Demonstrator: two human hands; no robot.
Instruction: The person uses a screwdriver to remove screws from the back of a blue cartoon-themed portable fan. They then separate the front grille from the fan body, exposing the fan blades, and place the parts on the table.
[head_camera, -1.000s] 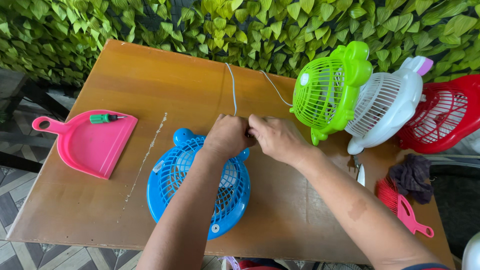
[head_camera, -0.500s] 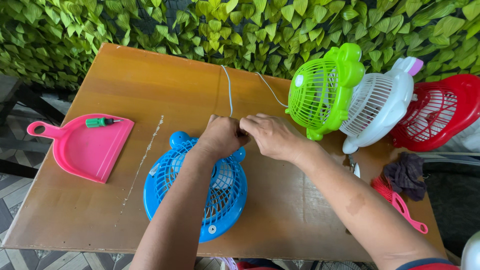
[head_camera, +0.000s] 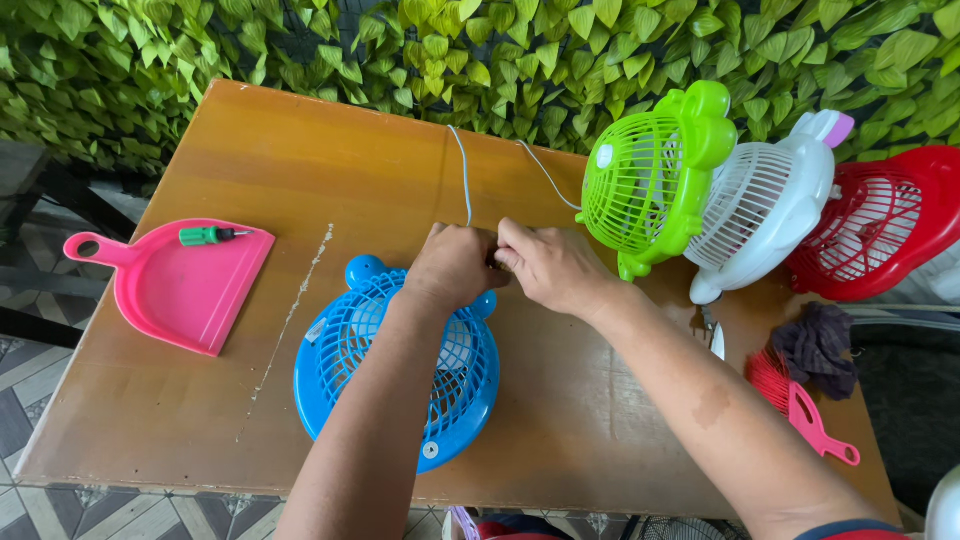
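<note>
A blue fan is laid flat, grille up, on the near middle of the worktop. Both hands are brought together at its far edge. The left hand is curled over the fan's far rim, fingers closed; what lies inside the grip cannot be told. The right hand is set just beside it, touching it, with fingertips pinched at the meeting point. A white cord is seen running from the hands toward the far edge of the worktop; whether it is held cannot be told.

At the left, a pink dustpan is placed, with a green-handled screwdriver lying in it. At the far right, three fans are stood upright side by side: a green fan, a white fan and a red fan. At the near right, a dark cloth and a pink brush are noted. A leafy hedge is seen beyond the worktop.
</note>
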